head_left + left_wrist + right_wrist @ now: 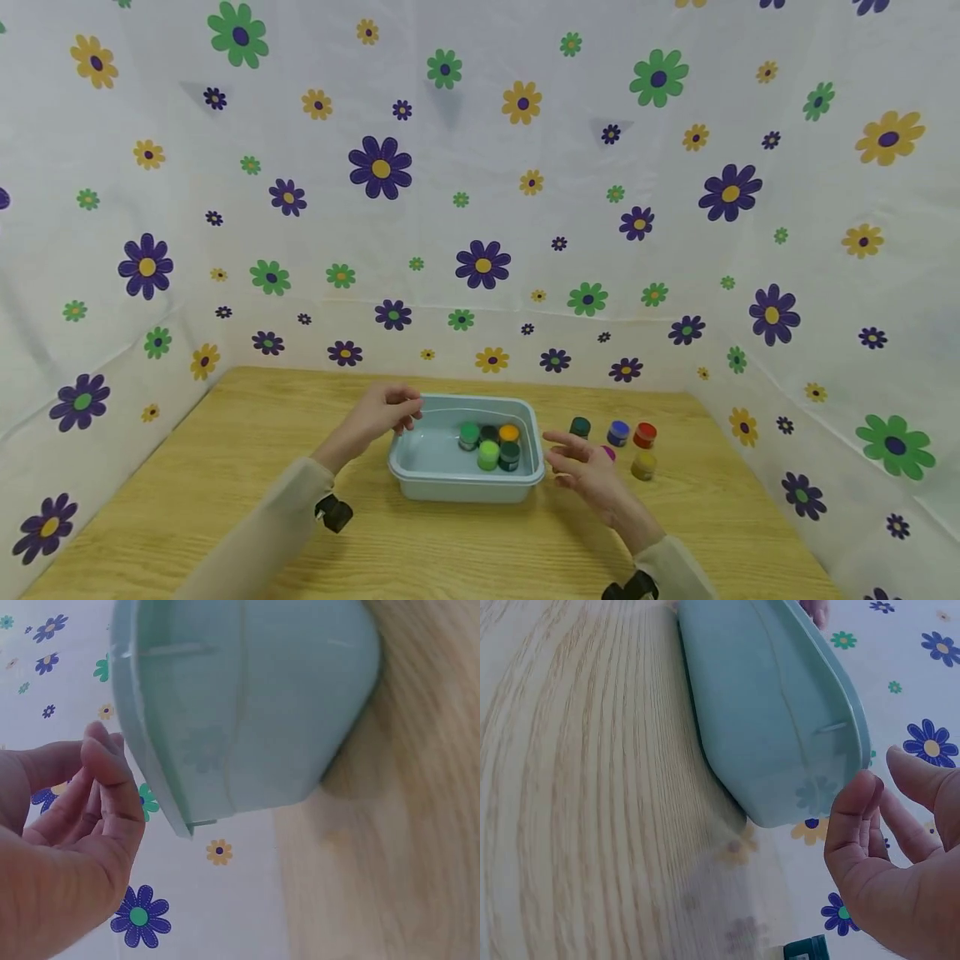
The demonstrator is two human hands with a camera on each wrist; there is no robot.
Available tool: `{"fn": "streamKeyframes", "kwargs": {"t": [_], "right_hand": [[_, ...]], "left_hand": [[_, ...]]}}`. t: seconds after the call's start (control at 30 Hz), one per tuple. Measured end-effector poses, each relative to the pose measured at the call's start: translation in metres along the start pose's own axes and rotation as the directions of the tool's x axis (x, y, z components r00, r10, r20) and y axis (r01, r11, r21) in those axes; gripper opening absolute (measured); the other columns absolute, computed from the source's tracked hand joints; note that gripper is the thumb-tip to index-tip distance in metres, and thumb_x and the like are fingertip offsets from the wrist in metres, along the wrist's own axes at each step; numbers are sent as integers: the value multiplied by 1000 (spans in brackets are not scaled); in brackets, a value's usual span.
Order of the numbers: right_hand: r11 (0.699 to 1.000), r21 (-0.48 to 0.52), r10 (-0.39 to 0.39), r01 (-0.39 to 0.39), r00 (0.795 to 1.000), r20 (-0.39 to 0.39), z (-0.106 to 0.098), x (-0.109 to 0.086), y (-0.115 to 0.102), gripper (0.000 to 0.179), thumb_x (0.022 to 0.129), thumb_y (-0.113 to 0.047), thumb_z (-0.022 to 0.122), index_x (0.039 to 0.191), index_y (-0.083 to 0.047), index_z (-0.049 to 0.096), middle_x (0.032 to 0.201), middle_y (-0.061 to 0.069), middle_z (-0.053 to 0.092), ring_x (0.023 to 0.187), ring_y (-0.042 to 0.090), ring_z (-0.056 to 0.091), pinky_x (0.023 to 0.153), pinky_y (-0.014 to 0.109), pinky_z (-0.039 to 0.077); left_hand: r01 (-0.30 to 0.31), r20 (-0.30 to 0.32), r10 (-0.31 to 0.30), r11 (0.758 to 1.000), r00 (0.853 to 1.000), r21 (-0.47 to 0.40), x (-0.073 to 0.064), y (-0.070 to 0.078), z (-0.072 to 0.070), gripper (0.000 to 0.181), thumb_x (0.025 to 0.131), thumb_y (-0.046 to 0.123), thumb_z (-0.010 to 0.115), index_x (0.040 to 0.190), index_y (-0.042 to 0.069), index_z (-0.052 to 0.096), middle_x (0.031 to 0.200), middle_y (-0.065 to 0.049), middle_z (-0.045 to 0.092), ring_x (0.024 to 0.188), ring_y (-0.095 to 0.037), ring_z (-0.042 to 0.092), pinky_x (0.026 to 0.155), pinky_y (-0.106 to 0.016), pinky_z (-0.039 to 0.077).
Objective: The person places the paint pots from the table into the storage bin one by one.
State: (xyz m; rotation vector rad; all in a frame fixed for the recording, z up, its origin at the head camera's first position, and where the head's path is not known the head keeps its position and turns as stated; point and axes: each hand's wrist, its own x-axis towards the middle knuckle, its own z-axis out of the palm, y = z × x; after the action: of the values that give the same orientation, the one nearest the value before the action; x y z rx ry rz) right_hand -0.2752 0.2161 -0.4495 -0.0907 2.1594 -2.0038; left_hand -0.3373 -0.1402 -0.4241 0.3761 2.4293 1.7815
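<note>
A light blue plastic tub (468,490) stands on the table with several small paint jars inside, among them a light green jar (488,455) and an orange-lidded jar (509,433). My left hand (378,410) hovers over its left rim, fingers loosely bent and holding nothing. In the left wrist view, that hand's thumb and fingertips come close together beside the tub's rim (154,776). My right hand (588,477) is by the right side of the tub, fingers loosely spread and empty. Its fingertips are near the rim in the right wrist view; contact is unclear.
Right of the tub stand more jars: dark green (580,427), blue (618,432), red (645,434) and yellow (643,464). A magenta jar (609,452) is partly hidden by my right hand. Flower-patterned cloth (480,208) encloses the wooden table (285,417) at back and sides.
</note>
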Motion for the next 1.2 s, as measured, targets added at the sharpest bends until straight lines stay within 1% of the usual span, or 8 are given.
{"fn": "streamKeyframes", "kwargs": {"t": [0.23, 0.4, 0.53, 0.67, 0.8, 0.93, 1.03, 1.2], "right_hand": [[997, -45, -58, 55, 996, -63, -11, -6, -7, 36, 96, -17, 64, 125, 2, 60, 100, 2, 59, 87, 16, 54, 73, 24, 56], [990, -103, -114, 99, 982, -151, -25, -7, -11, 31, 95, -19, 66, 116, 4, 65, 95, -1, 63, 84, 15, 57, 73, 26, 57], [974, -187, -168, 125, 958, -232, -35, -8, -11, 30, 95, -18, 65, 116, 4, 65, 91, 0, 64, 78, 16, 59, 72, 29, 56], [951, -290, -195, 110, 940, -282, -43, -9, -12, 31, 96, -15, 63, 121, 4, 64, 107, 14, 67, 87, 16, 63, 78, 28, 57], [922, -382, -182, 68, 945, -271, -51, -8, -10, 34, 97, -11, 60, 128, 4, 60, 127, 23, 59, 107, 22, 61, 86, 25, 55], [909, -416, -146, 26, 955, -260, -58, -5, -4, 37, 96, -8, 59, 131, 3, 58, 133, 26, 55, 126, 38, 50, 98, 37, 52], [910, -414, -116, 2, 961, -250, -61, -3, -1, 38, 96, -6, 58, 132, 4, 57, 137, 28, 52, 132, 42, 44, 103, 47, 50], [900, -435, -96, -20, 965, -243, -63, 1, 6, 38, 95, -4, 58, 132, 4, 57, 141, 29, 49, 134, 46, 40, 104, 50, 48]], "left_hand": [[15, -74, -13, 1000, 997, 22, -15, -9, -8, 23, 96, 12, 62, 112, -3, 66, 93, -15, 68, 72, -19, 56, 59, -25, 49], [43, -116, -33, 996, 993, 83, -26, -13, -8, 33, 92, 10, 67, 123, 1, 63, 107, -13, 66, 85, -22, 60, 64, -28, 53], [76, -105, -65, 991, 992, 107, -36, -14, -5, 45, 88, 11, 71, 131, 4, 58, 123, -15, 61, 97, -23, 60, 72, -32, 57], [95, -55, -91, 993, 994, 75, -43, -13, -1, 58, 88, 9, 72, 141, 4, 49, 135, -19, 53, 103, -25, 61, 79, -35, 59], [111, -16, -110, 993, 994, 31, -47, -12, 1, 65, 88, 7, 71, 146, 3, 41, 138, -24, 49, 103, -27, 62, 77, -37, 61], [125, -2, -125, 992, 992, -11, -47, -13, 2, 67, 88, 6, 71, 148, 3, 39, 134, -27, 50, 99, -26, 64, 72, -37, 61], [129, -6, -129, 991, 992, -39, -46, -14, 2, 66, 89, 5, 70, 147, 3, 39, 132, -27, 51, 96, -26, 64, 70, -37, 61], [127, -8, -127, 991, 992, -42, -46, -16, 2, 65, 89, 4, 69, 147, 3, 40, 132, -27, 51, 95, -28, 64, 69, -37, 62]]}}
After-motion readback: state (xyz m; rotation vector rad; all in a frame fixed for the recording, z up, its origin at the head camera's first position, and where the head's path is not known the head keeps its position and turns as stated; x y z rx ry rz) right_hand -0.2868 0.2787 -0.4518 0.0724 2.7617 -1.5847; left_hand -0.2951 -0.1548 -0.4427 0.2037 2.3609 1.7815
